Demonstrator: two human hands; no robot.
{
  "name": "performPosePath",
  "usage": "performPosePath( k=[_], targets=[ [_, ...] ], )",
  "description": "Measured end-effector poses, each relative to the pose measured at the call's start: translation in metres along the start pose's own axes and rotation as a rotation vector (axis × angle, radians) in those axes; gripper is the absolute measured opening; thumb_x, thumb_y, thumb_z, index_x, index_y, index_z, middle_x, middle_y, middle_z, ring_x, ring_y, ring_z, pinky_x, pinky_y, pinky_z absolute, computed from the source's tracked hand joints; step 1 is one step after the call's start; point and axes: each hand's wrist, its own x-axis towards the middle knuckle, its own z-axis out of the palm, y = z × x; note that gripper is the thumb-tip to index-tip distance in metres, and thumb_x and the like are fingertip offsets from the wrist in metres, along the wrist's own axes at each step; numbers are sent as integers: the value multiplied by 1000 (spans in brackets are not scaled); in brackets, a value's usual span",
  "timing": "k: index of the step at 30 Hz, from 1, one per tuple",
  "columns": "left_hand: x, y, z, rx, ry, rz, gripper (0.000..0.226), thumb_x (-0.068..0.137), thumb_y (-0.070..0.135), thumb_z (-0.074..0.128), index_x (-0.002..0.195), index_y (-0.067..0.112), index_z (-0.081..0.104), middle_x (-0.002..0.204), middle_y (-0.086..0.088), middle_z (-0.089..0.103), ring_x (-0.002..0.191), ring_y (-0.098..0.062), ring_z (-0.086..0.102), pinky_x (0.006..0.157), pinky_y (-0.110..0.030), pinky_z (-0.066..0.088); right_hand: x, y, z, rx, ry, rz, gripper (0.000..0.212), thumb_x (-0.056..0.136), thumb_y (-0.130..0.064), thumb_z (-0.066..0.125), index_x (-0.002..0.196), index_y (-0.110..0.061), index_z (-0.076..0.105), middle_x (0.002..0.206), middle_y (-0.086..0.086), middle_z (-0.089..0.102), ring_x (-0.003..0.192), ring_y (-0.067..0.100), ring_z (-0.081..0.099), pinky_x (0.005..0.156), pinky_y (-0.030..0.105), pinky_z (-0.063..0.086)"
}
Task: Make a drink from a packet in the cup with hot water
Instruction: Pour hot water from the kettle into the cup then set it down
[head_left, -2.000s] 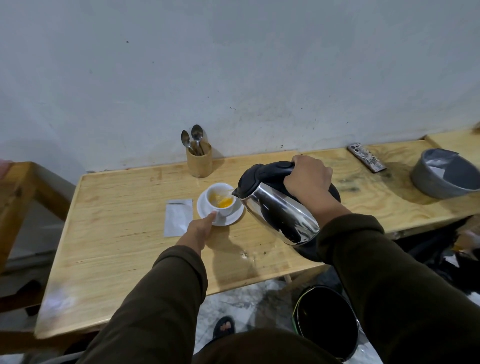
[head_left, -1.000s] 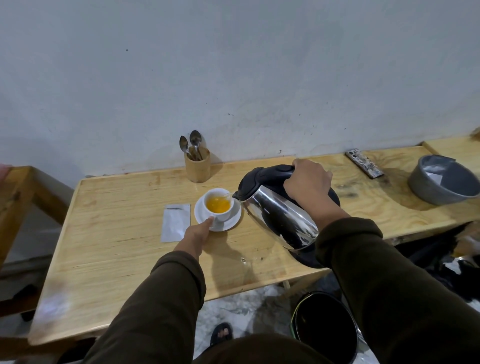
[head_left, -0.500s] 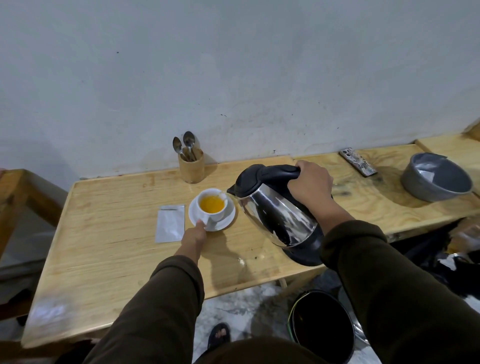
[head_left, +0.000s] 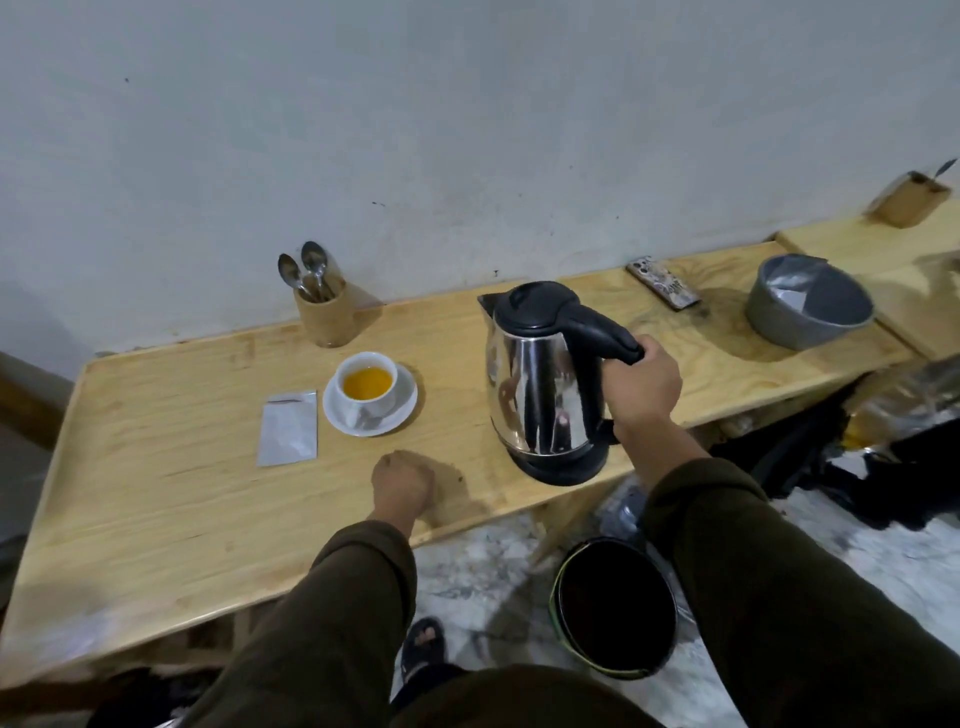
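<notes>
Kettle (head_left: 540, 374): my right hand (head_left: 641, 387) clamped on handle, base hidden. Left hand (head_left: 402, 480) fisted, empty, near desk (head_left: 156, 499) front edge.

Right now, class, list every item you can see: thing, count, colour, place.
table: one, light wood, along wall
cup: one, white, orange drink, on saucer
saucer: one, white, mid-table
packet: one, silver, left of saucer
kettle: one, steel and black, upright, right of cup
spoons: two visible, metal, in wooden holder
phone: one, patterned, by wall
bowl: one, grey, far right
bucket: one, black, floor
left hand: closed, on table
right hand: grip on kettle handle
</notes>
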Motion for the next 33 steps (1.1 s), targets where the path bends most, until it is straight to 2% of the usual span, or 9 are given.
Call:
performPosePath(
  k=[4, 8, 10, 13, 16, 20, 29, 31, 33],
  targets=[
    [-9, 17, 27, -25, -85, -5, 49, 98, 26, 38, 139, -2, 37, 148, -18, 32, 137, -35, 32, 113, -37, 31, 1, 27, -14, 99, 56, 110, 18, 81, -1, 43, 80, -15, 54, 71, 4, 54, 71, 29, 49, 67, 35, 46],
    [-16, 34, 47, -7, -185, 4, 62, 96, 26, 40, 149, 3, 18, 158, -19, 5, 145, -40, 8, 118, -43, 20, 1, 41, -21, 189, 86, 177, 18, 78, -2, 46, 76, -18, 55, 73, 5, 57, 70, 29, 53, 72, 43, 55],
    [-17, 38, 54, 38, -198, 14, 67, 96, 26, 39, 152, 3, 9, 159, -22, -4, 147, -41, -2, 120, -43, 12, 0, 47, -23, 240, 82, 182, 21, 78, -2, 46, 73, -20, 54, 69, 1, 55, 65, 24, 50, 72, 40, 55],
    [-21, 40, 56, 95, -204, 46, 71, 97, 26, 40, 151, 0, 3, 158, -26, -8, 147, -44, -6, 121, -46, 9, 0, 56, -25, 300, 87, 181, 22, 78, -1, 47, 71, -20, 53, 65, -1, 53, 58, 19, 45, 67, 32, 45],
    [-22, 39, 57, 96, -220, 39, 72, 98, 27, 40, 152, 3, 0, 159, -22, -12, 147, -44, -8, 121, -46, 10, -3, 62, -24, 292, 71, 185, 21, 75, -5, 48, 67, -25, 52, 66, 1, 56, 61, 24, 48, 66, 38, 52],
    [-20, 37, 63, 94, -194, 61, 68, 99, 26, 37, 152, 4, 0, 159, -21, -12, 147, -44, -7, 121, -47, 11, -4, 67, -26, 255, 33, 131, 20, 79, 2, 49, 76, -17, 52, 72, 4, 56, 68, 24, 49, 65, 29, 42],
    [-21, 36, 67, 105, -164, 69, 75, 97, 26, 43, 152, 4, -3, 158, -24, -13, 147, -45, -10, 122, -47, 8, -1, 73, -30, 211, -10, 84, 14, 82, -1, 53, 79, -14, 50, 83, 8, 58, 73, 25, 52, 66, 27, 41],
    [-23, 37, 65, 102, -171, 60, 76, 97, 26, 44, 152, 5, -3, 158, -23, -14, 147, -43, -10, 123, -47, 8, 0, 73, -31, 170, -24, 69, 12, 81, -4, 56, 83, -15, 50, 89, 9, 59, 78, 27, 55, 62, 26, 40],
    [-18, 33, 64, 87, -184, 47, 75, 95, 29, 46, 152, 6, 2, 159, -22, -9, 147, -43, -4, 123, -48, 11, -1, 74, -31, 96, -12, 18, 18, 78, -12, 61, 91, -16, 51, 103, 9, 57, 94, 28, 54, 73, 31, 41]
  ],
)
